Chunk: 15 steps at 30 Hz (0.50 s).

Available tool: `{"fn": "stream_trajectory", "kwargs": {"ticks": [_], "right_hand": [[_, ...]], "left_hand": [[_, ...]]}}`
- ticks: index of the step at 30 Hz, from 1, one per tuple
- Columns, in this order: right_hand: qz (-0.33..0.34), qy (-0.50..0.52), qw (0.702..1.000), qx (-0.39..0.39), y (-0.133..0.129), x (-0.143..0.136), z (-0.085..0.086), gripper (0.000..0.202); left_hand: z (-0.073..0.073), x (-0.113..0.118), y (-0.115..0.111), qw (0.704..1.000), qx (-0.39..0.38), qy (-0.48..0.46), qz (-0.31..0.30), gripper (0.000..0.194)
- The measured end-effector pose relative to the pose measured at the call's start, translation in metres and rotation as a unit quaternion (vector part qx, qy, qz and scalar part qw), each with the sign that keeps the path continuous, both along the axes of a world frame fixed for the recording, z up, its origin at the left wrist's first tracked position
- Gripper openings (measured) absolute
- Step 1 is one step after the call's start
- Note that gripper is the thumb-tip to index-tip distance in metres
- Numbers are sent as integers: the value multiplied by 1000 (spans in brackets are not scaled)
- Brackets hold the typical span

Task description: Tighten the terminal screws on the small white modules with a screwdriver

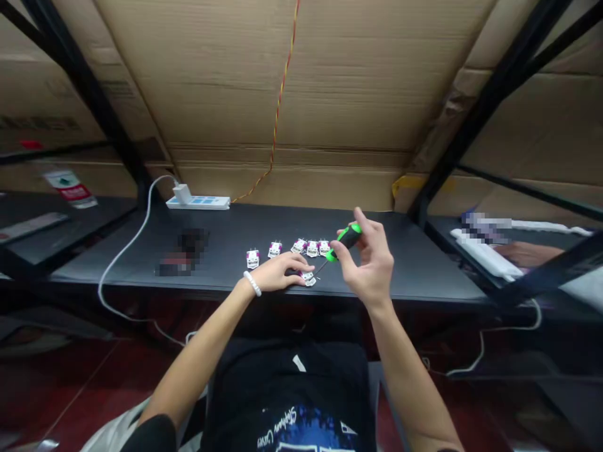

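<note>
My right hand (372, 260) is closed around the green and black handle of a screwdriver (349, 236). The screwdriver's thin shaft slants down to the left, its tip at a small white part (308, 278) near the table's front edge. With its fingertips, my left hand (277, 272) holds that part against the dark table (226, 235). Behind my hands, several similar white parts with purple bits lie in a loose row, among them one at the left end (253, 258) and another beside it (275, 249).
A white power strip (205, 203) with a plugged-in charger and a white cable (127, 248) lies at the back left. Black metal posts (436, 157) flank the table. At the far right, another person's hand (527, 253) rests near a white strip (485, 254).
</note>
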State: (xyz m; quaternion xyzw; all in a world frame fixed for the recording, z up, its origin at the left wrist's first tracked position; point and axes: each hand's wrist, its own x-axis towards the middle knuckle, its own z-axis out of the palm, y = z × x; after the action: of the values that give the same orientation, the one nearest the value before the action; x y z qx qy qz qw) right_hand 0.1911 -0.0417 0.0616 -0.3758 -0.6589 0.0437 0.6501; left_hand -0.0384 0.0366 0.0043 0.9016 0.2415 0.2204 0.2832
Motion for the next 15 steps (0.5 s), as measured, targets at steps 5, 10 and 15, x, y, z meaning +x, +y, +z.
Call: {"fn": "stream_trajectory", "kwargs": {"ticks": [5,10,15], "right_hand": [[-4,3,1000,6,-1,-1,2,65],[-5,-2,1000,6,-1,-1,2,64],[0,-5,1000,6,-2,-1,1,66]], "left_hand": [[1,0,0,1000,3,1,1,35],[1,-1,-1,1000,-2,-3,6,35],[2,0,-1,1000,0,-5,0,37]]}}
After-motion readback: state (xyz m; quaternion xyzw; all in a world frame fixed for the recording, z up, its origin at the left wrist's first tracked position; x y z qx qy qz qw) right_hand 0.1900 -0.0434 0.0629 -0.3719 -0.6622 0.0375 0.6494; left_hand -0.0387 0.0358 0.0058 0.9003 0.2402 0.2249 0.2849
